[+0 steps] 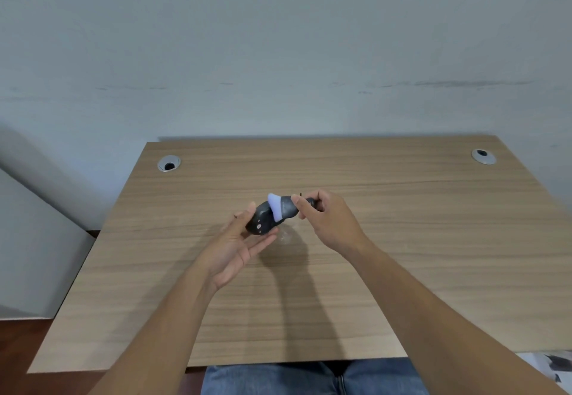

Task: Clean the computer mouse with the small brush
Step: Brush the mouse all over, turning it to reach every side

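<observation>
A dark grey computer mouse [261, 223] is held above the middle of the wooden desk [402, 239], tilted on its side, with my left hand [240, 247] gripping it between thumb and fingers. My right hand [328, 219] pinches the dark handle of a small brush [283, 207]. Its pale lilac bristles lie against the upper side of the mouse. Most of the handle is hidden inside my right fingers.
Two round metal cable grommets sit at the desk's back corners, one at the left [169, 163] and one at the right [483, 156]. A pale wall stands right behind the desk. My knees in blue jeans [309, 377] are below the front edge.
</observation>
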A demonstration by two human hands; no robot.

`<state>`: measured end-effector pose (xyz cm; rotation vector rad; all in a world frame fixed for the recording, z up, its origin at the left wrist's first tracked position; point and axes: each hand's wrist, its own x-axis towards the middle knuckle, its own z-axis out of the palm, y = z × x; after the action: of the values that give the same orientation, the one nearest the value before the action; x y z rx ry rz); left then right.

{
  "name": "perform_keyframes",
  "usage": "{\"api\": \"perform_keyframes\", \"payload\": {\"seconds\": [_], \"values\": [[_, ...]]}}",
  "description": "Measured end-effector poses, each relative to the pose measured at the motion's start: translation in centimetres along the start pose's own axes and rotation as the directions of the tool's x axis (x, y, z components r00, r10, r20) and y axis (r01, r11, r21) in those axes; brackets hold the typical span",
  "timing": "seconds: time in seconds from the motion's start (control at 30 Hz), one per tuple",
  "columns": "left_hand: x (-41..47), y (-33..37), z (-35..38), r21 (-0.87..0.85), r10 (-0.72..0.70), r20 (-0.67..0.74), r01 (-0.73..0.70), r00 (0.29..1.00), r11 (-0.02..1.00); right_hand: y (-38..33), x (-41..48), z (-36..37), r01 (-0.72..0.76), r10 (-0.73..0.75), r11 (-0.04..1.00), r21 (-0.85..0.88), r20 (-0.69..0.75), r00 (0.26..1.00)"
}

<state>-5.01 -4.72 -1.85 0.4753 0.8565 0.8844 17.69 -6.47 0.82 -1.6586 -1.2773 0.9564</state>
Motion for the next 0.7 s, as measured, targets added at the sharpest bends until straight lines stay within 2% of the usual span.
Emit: {"api": "perform_keyframes", "payload": {"seconds": [0.1, 0.2, 0.27, 0.33, 0.43, 0.57, 0.7], "values": [[0.7, 0.0, -0.2, 0.021, 0.006, -0.076, -0.004, 0.997, 1.000, 0.2, 0.0, 0.1, -0.002, 0.003, 0.999, -0.034, 0.016, 1.000], [1.1, -0.5, -0.2, 0.136, 0.038, -0.099, -0.025, 0.994, 0.990, 0.2, 0.3, 0.0, -0.015, 0.014, 1.000, -0.023, -0.037, 0.999], [1.3, -0.9, -0.3, 0.256, 0.090, -0.085, -0.065, 0.992, 0.964, 0.0, 0.6, 0.0, -0.035, 0.036, 0.999, 0.019, -0.080, 0.996], [1.5, -1.1, -0.2, 0.369, 0.141, -0.065, -0.108, 0.988, 0.923, -0.3, 0.7, -0.1, -0.049, 0.051, 0.998, 0.032, -0.050, 0.997], [1.8, -1.0, -0.1, 0.478, 0.209, -0.059, -0.156, 0.976, 0.864, 0.1, 0.7, 0.2, -0.054, 0.053, 0.995, -0.088, -0.013, 0.998], [1.4, -0.4, 0.2, 0.540, 0.229, -0.037, -0.174, 0.973, 0.824, 0.8, 1.0, -0.5, -0.133, 0.111, 0.974, -0.182, -0.122, 0.986], [1.1, -0.3, -0.3, 0.577, 0.189, 0.015, -0.163, 0.982, 0.800, 0.5, 1.2, -1.3, -0.171, 0.147, 0.977, -0.125, -0.183, 0.972]]}}
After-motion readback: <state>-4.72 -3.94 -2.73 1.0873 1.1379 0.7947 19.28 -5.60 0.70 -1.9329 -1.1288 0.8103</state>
